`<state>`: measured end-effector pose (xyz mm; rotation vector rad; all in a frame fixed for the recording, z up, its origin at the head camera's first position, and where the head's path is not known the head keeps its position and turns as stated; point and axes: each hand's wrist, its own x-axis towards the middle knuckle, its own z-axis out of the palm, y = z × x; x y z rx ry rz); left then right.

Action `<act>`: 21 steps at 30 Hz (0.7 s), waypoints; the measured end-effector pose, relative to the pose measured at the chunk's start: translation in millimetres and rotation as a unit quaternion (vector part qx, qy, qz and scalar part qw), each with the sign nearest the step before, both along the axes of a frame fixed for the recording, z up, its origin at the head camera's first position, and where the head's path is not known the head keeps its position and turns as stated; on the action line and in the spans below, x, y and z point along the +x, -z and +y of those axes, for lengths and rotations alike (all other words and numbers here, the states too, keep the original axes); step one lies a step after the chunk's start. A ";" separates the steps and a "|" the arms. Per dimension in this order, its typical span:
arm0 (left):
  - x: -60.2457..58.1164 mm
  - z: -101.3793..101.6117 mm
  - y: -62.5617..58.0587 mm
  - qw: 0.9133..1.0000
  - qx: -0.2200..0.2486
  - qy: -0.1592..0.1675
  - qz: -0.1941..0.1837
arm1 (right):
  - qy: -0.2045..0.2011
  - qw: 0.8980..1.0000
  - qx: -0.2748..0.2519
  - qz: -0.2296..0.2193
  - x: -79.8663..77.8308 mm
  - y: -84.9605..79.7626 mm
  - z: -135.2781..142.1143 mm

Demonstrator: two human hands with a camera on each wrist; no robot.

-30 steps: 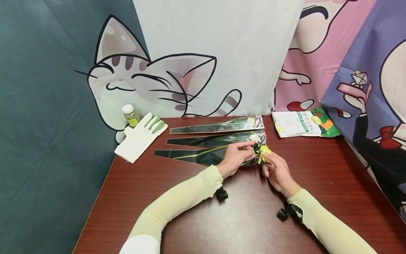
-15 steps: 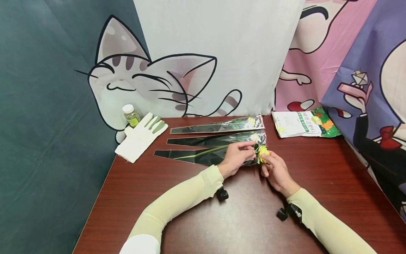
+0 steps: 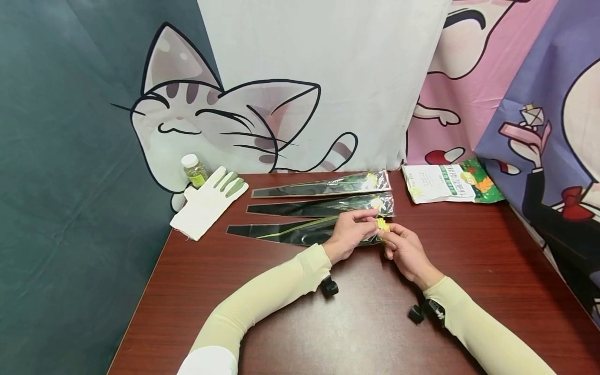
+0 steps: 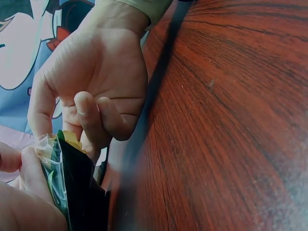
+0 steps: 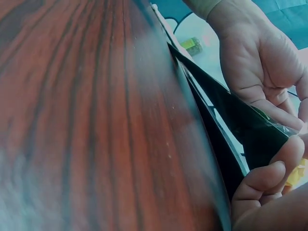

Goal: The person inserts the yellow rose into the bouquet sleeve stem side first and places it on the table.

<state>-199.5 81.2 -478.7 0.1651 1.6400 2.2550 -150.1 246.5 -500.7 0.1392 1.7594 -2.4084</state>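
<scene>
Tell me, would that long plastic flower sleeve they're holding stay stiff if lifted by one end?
Probably not. The sleeve looks like thin glossy film lying flat on the table, so it would likely droop. It creases where the left hand and right hand pinch its mouth. Its shine suggests it is slippery and light.

- Three sleeves (image 3: 319, 205) lie stacked mid-frame on the table (image 3: 281, 323).
- Glove (image 3: 208, 203) and bottle (image 3: 194, 170) lie at left.
- Packet (image 3: 450, 182) lies upper right.
</scene>
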 end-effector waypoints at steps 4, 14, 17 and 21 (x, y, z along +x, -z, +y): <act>-0.7 -1.4 -1.5 1.000 0.002 0.002 -0.010 | -0.013 1.000 0.013 0.011 1.4 -3.8 5.2; -1.2 -1.0 -1.8 1.000 0.002 0.007 -0.026 | 0.001 0.998 0.064 0.020 3.2 -6.8 13.9; -1.1 -0.5 0.0 1.000 -0.004 0.007 -0.021 | 0.015 0.997 0.068 0.020 2.5 -4.6 14.0; -1.2 0.3 2.2 1.000 -0.006 0.007 -0.015 | 0.028 0.997 0.076 0.021 1.1 -3.5 13.5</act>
